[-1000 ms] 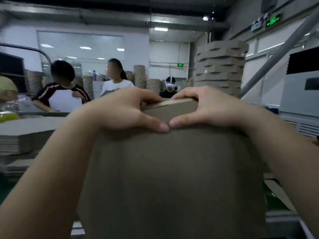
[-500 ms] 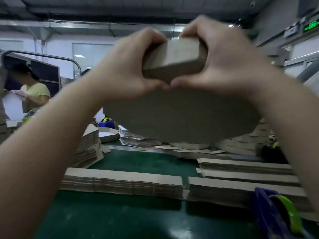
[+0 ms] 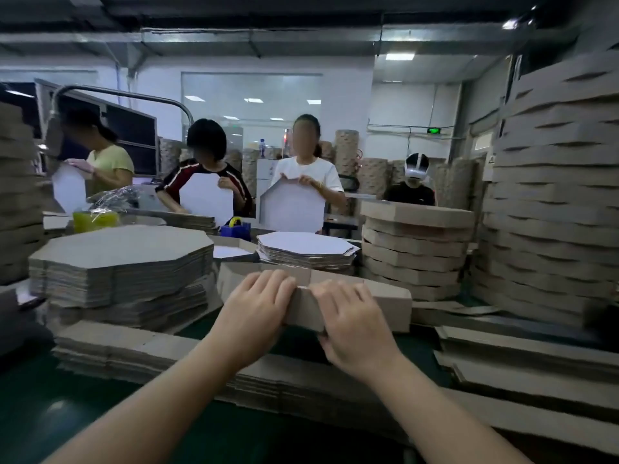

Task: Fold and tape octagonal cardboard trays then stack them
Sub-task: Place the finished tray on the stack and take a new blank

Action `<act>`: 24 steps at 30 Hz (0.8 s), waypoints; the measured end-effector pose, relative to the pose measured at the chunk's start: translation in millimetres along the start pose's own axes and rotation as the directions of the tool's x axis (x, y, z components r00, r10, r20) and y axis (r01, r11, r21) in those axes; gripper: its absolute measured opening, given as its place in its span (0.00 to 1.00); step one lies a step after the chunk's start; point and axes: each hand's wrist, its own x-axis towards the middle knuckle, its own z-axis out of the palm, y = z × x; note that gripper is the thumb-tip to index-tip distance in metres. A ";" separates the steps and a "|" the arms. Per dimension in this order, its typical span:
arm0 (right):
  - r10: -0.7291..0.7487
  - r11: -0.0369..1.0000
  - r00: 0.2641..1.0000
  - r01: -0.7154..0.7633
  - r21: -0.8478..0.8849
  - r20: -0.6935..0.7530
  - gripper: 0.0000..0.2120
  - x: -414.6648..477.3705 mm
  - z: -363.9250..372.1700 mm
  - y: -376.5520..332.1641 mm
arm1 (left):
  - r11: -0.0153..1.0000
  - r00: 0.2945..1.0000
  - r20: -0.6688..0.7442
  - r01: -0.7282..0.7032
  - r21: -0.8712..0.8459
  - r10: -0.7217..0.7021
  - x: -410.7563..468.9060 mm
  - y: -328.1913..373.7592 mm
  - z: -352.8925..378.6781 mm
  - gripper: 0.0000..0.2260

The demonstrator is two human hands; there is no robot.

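Tray (image 3: 390, 306) lowered, left hand (image 3: 256, 308), right hand (image 3: 351, 324) gripping its rim

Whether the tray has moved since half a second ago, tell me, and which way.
Yes. The tray has come down: it was held high above the green table, now it is low, near the table top.

A grey-brown octagonal cardboard tray (image 3: 392, 306) is held above the middle of the green tabletop (image 3: 50, 413). Its folded-up near wall is gripped by the left hand (image 3: 258, 303) and the right hand (image 3: 351, 323). A stack of finished cardboard trays (image 3: 415, 249) is seen just behind it toward the far right edge, and a pile of flat octagonal cardboard blanks (image 3: 124, 262) toward the far left.
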 end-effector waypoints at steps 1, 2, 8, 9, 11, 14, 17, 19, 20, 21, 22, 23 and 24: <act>-0.003 1.000 1.000 0.003 0.019 0.000 0.37 1.9 10.3 -1.4 | 1.000 1.000 -0.002 0.004 0.000 -0.004 -4.3 -4.8 8.6 0.32; -0.006 0.999 1.000 0.006 0.036 0.000 0.37 4.7 19.5 -3.0 | 1.000 1.000 -0.011 0.007 0.003 -0.007 -8.0 -10.2 16.0 0.31; -0.096 0.970 0.959 0.029 0.243 0.268 0.32 26.4 63.0 -5.3 | 0.990 0.992 0.117 0.035 0.135 -0.051 -16.8 -44.5 48.4 0.18; -0.112 0.960 0.936 0.015 0.280 0.332 0.32 28.5 69.5 -3.8 | 0.987 0.987 0.153 0.017 0.158 -0.042 -17.0 -48.2 53.9 0.16; -0.121 0.962 0.916 0.014 0.272 0.382 0.32 32.6 80.2 0.0 | 0.984 0.975 0.220 -0.025 0.175 -0.015 -16.7 -52.8 64.8 0.14; -0.082 0.967 0.911 -0.025 0.253 0.403 0.31 36.4 90.5 6.6 | 0.973 0.941 0.339 -0.054 0.225 -0.026 -10.8 -52.8 77.1 0.14; -0.043 0.983 0.898 -0.041 0.181 0.438 0.28 35.5 99.4 13.4 | 0.943 0.862 0.497 -0.082 0.323 -0.095 -0.7 -48.6 84.9 0.18; -0.025 0.986 0.899 -0.050 0.159 0.438 0.27 36.4 103.8 16.1 | 0.937 0.830 0.543 -0.075 0.342 -0.132 5.7 -50.2 88.1 0.21; -0.025 0.988 0.898 -0.045 0.147 0.439 0.26 37.0 104.9 16.6 | 0.937 0.812 0.567 -0.080 0.340 -0.137 8.8 -51.1 88.8 0.23; -0.035 0.992 0.894 -0.025 0.127 0.446 0.25 37.9 105.6 17.0 | 0.940 0.791 0.598 -0.098 0.327 -0.126 11.6 -52.2 88.4 0.25; -0.051 0.995 0.887 0.006 0.099 0.459 0.24 37.6 105.8 17.3 | 0.942 0.765 0.636 -0.130 0.309 -0.102 14.1 -52.7 87.2 0.26; -0.063 0.997 0.877 0.030 0.077 0.477 0.22 36.3 106.1 17.8 | 0.945 0.741 0.667 -0.158 0.285 -0.077 16.1 -52.8 85.6 0.26; -0.067 0.997 0.866 0.038 0.068 0.495 0.21 34.4 106.4 18.8 | 0.950 0.727 0.684 -0.167 0.262 -0.061 17.0 -52.6 84.4 0.24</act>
